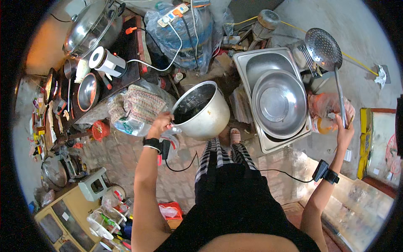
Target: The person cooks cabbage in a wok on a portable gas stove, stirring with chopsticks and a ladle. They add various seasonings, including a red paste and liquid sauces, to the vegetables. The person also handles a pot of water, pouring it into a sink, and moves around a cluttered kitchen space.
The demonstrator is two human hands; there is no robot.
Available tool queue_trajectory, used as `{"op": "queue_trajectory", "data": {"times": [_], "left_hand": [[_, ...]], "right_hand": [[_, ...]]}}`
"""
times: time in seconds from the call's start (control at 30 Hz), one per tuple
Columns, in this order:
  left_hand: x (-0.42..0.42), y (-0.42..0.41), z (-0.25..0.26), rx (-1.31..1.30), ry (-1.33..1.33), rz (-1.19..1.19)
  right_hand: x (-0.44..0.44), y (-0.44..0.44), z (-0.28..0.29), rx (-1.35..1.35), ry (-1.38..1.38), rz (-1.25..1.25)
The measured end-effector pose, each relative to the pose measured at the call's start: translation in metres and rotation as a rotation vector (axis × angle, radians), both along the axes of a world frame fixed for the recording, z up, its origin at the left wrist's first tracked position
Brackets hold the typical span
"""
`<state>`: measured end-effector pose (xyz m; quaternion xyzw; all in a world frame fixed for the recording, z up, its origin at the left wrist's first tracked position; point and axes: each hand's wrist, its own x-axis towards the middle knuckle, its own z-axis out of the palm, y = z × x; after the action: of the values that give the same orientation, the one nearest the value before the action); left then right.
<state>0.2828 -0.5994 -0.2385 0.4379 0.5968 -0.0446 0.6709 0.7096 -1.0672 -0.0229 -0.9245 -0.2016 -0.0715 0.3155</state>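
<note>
My left hand [163,122] grips the rim of a deep metal inner pot [209,118], which is tilted with its dark inside facing up and left. In my right hand [344,130] is the handle of a perforated skimmer ladle [324,48], its round head raised up and away from me beside the wall. Between my two hands a wide stainless-steel basin [279,104] rests in a rectangular steel sink [265,141]. How far the skimmer stands above the things beneath it I cannot tell.
Left of the pot, a patterned cloth [143,104] lies over bagged items. A dark table [126,77] bears a white appliance [108,61], a lidded steamer [89,28] and a metal bowl [88,92]. Beyond stands a plastic-wrapped blue drum [189,41] with a power strip [173,15] on it.
</note>
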Motion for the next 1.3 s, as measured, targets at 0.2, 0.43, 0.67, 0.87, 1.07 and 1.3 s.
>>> {"op": "queue_trajectory", "data": {"times": [0.2,0.43,0.67,0.87,1.07,1.3], "left_hand": [[-0.004,-0.021,-0.061,-0.300,-0.223,0.136],[0.003,-0.049,-0.134,-1.028,-0.542,0.524],[0.022,-0.080,-0.116,-1.314,-0.727,0.823],[0.033,-0.095,-0.121,-1.331,-0.830,0.886],[0.038,-0.100,-0.124,-1.348,-1.059,0.728],[0.059,-0.133,0.033,-1.344,-1.077,0.749]], "right_hand": [[-0.001,0.005,0.005,-0.037,0.076,-0.025],[0.002,-0.001,0.002,-0.087,-0.032,0.038],[-0.001,0.002,0.006,-0.112,0.126,-0.095],[-0.008,0.012,0.010,-0.048,0.128,-0.045],[0.013,-0.004,-0.008,0.039,-0.066,0.158],[0.014,-0.014,-0.023,-0.025,-0.391,0.182]]}}
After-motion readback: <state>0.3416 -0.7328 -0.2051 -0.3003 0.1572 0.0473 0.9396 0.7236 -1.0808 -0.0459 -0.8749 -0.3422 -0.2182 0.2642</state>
